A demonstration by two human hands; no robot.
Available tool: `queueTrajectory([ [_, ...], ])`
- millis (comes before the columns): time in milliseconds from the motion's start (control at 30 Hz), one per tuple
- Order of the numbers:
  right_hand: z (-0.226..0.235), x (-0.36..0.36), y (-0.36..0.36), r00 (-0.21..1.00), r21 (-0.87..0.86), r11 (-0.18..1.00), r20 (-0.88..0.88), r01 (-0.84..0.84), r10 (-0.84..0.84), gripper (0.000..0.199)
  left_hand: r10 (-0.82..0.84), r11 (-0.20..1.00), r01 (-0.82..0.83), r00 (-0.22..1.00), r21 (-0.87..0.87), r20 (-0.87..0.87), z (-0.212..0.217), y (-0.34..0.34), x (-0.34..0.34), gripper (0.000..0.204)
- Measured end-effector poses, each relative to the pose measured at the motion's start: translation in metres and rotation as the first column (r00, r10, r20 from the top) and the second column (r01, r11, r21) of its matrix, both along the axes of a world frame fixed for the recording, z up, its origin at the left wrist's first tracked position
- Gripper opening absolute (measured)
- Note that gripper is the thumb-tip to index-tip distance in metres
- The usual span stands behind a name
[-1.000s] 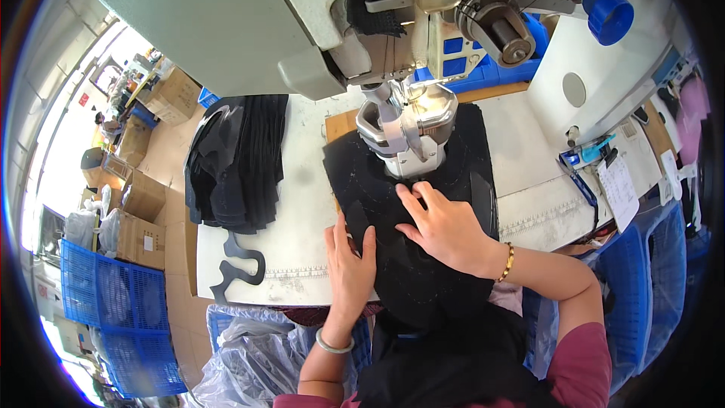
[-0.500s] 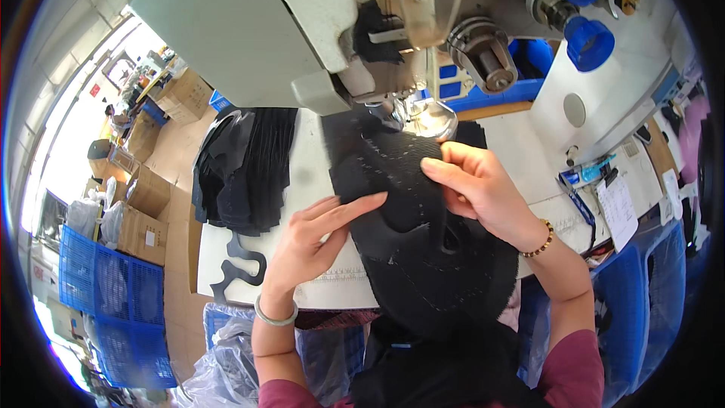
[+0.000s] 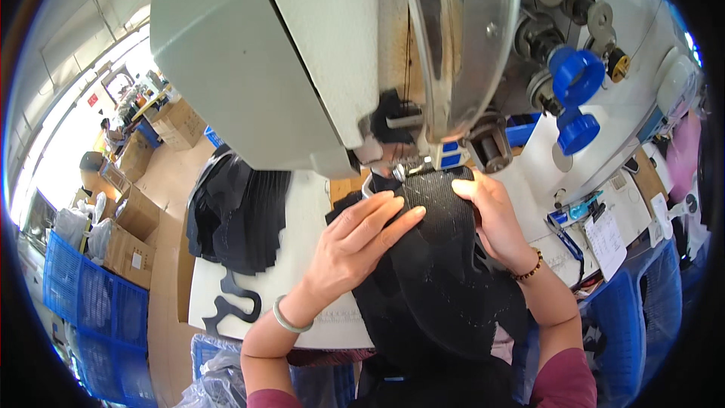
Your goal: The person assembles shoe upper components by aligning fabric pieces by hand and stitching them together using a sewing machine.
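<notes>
Left hand: left hand (image 3: 355, 238), fingers flat and together, presses on the black fabric piece (image 3: 438, 272) at frame centre.
Right hand: right hand (image 3: 495, 215) lies open-palmed on the piece's right edge.
Fabric: on the white worktop (image 3: 302, 219), its top edge under the sewing machine (image 3: 340, 53).
Risk: fingertips sit near the needle area; a slip could pucker the fabric or nick a finger.
</notes>
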State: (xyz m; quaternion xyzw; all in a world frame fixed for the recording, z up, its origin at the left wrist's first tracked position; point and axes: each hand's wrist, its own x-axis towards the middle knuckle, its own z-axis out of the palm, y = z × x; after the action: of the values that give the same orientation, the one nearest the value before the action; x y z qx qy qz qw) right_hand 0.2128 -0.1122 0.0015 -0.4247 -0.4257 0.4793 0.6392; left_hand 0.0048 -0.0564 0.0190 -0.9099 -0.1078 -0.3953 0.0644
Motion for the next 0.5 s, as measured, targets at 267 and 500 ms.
queueTrajectory([
  [267, -0.008, 0.003, 0.004, 0.998, 0.017, 0.999, -0.049, -0.042, 0.043, 0.020, -0.031, 0.997, 0.029, 0.999, 0.065, 0.027, -0.002, 0.014, 0.005, 0.054],
  [500, -0.009, 0.004, 0.005, 0.999, 0.051, 0.998, -0.016, -0.037, 0.038, 0.020, -0.055, 0.997, 0.053, 0.998, 0.063, 0.035, -0.007, 0.018, 0.005, 0.055],
])
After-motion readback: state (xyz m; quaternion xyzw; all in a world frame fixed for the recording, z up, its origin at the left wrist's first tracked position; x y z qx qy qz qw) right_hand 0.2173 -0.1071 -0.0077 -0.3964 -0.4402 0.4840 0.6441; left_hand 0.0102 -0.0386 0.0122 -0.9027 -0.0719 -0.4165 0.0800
